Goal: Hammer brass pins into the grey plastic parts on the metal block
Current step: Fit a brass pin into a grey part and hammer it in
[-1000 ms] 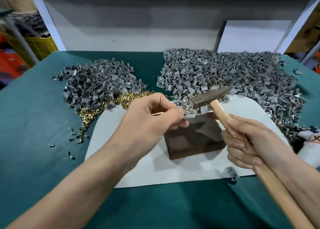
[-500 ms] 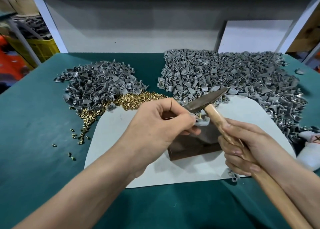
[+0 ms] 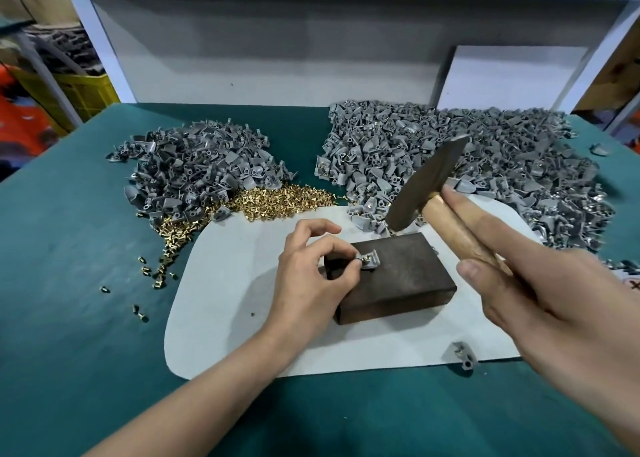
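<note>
Grey part (image 3: 370, 262) sits on left end of block (image 3: 408, 283), pinched by fingertips of L hand (image 3: 310, 280). R hand (image 3: 554, 304) grips hammer (image 3: 427, 183), head raised above block's far right. Risk: off-centre blow strikes fingertips or kicks part away, as fingers crowd the target.

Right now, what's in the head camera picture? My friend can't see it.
A left hand pinches a small grey plastic part on a dark metal block while the right hand holds a hammer raised in the air. Heaps of grey parts and brass pins lie behind on the green table.
</note>
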`<state>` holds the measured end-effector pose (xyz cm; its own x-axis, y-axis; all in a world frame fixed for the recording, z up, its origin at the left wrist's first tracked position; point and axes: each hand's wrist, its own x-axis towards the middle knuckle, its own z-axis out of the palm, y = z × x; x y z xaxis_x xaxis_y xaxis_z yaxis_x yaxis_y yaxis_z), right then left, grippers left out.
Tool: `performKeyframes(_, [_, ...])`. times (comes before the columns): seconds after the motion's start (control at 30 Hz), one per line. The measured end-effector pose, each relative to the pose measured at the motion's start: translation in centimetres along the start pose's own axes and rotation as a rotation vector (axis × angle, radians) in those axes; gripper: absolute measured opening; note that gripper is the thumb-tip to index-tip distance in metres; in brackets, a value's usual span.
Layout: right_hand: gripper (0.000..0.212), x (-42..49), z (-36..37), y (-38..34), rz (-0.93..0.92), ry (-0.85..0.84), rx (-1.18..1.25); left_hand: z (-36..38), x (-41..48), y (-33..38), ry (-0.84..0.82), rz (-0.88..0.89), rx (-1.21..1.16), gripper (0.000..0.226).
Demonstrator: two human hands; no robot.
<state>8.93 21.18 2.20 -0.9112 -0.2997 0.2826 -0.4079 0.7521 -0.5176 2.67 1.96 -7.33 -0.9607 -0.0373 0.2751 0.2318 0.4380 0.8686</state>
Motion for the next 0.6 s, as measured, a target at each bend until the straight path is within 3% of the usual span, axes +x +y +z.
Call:
performKeyframes(0.07, [0.048,0.4,1.0,-0.1,0.006,-0.03,-0.006,0.0,0.0,-0.1,0.014,0.006,-0.01,0.017])
performKeyframes(0.17, [0.052,0.8,2.1,0.2,0.076,-0.231,-0.033,0.0,0.0,-0.5,0.035,0.036,0.003,0.017])
performKeyframes(0.33, [0.044,1.6,-1.0,-0.5,0.013,-0.011,-0.088,0.2,-0.2,-0.5,0.054,0.026,-0.032,0.015])
performKeyframes(0.6, [0.053,1.7,1.2,-1.0,-0.025,-0.124,-0.092,0.3,-0.2,-0.4,0.063,0.044,-0.024,0.012])
